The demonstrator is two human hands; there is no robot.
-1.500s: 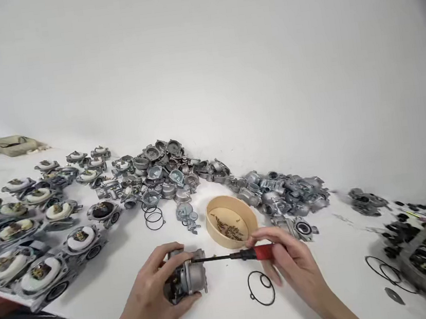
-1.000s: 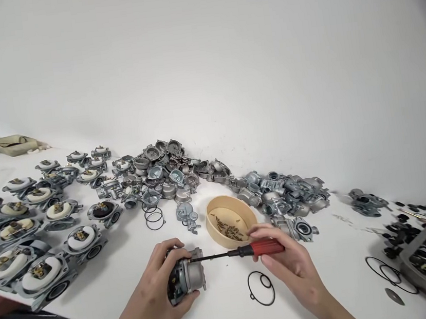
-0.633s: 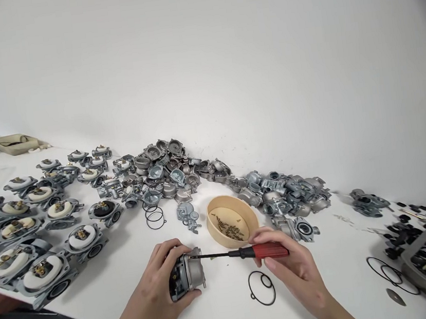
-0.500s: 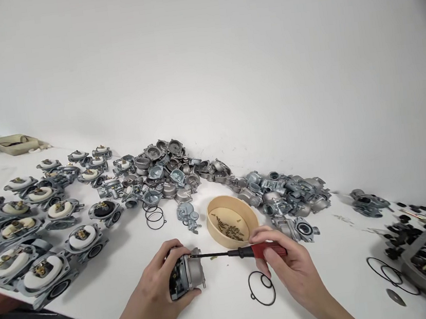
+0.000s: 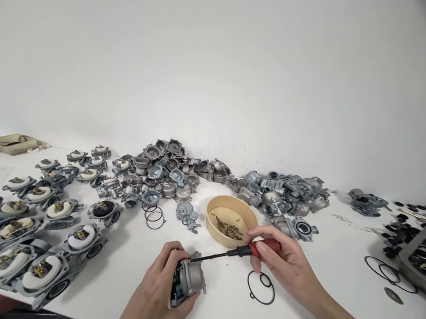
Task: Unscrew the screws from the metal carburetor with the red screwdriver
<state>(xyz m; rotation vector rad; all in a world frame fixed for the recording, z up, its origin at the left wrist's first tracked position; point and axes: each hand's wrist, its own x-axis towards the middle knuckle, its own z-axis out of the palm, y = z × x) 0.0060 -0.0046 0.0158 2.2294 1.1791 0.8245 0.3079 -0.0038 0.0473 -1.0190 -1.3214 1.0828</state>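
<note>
My left hand (image 5: 161, 290) is wrapped round a grey metal carburetor (image 5: 192, 277), which lies on its side with its rounded bowl facing right. In my right hand (image 5: 284, 264) is a screwdriver (image 5: 264, 247) with a red and black handle, held level. Its dark shaft points left and the tip meets the upper edge of the carburetor, by my left fingertips. A screw at the tip is too small to make out clearly. Just beyond my right hand stands a round tan tub (image 5: 222, 207) with many small screws (image 5: 229, 228). Black rubber rings (image 5: 261, 298) lie below the right hand.
Carburetor bodies with white floats (image 5: 42, 273) stand in rows at left. Metal bowls (image 5: 165, 168) are heaped at the back, and more carburetors (image 5: 290, 191) at right. A grey bin (image 5: 423, 258) of small parts is at the right edge. A wall rises behind.
The right fingers have shifted their grip on the screwdriver handle, which has turned slightly. The tip stays at the carburetor's upper edge, and the left hand holds nearly still.
</note>
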